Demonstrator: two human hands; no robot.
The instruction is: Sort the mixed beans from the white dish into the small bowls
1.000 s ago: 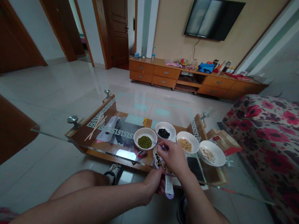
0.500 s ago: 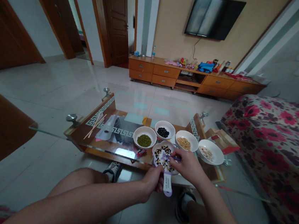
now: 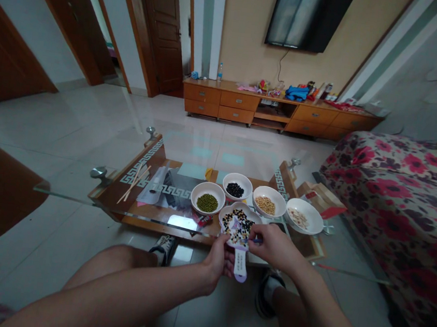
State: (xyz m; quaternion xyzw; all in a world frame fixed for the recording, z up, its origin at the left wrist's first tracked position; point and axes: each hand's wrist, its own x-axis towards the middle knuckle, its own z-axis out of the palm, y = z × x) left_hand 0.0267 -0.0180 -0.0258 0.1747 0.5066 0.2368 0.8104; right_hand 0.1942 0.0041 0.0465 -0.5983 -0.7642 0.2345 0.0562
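My left hand (image 3: 218, 265) grips a white and lilac scalloped dish with a handle (image 3: 239, 267) by its near rim, thumb on top. Mixed black and yellow beans (image 3: 239, 223) are scattered inside around a purple mark. My right hand (image 3: 270, 246) is closed in a pinch on a slim purple utensil (image 3: 255, 240), its tip low over the dish's right side; the tip's shape is too small to tell. Behind the dish stand white bowls of green beans (image 3: 207, 202), black beans (image 3: 235, 189) and yellow soybeans (image 3: 265, 205). Farther right, another bowl holds pale flat pieces (image 3: 297, 218).
Everything stands on a glass-topped coffee table (image 3: 70, 194). Chopsticks (image 3: 134, 184) and a clear roll (image 3: 156, 183) show at its left. A brown paper bag (image 3: 322, 199) is beyond the right bowl. Farther back are a long TV cabinet (image 3: 239, 101) and a flowered sofa (image 3: 392, 176).
My right hand and the purple utensil have shifted from the dish's middle toward its near right side. Beans now lie differently in the dish. My left hand's fingers have spread slightly beneath it.
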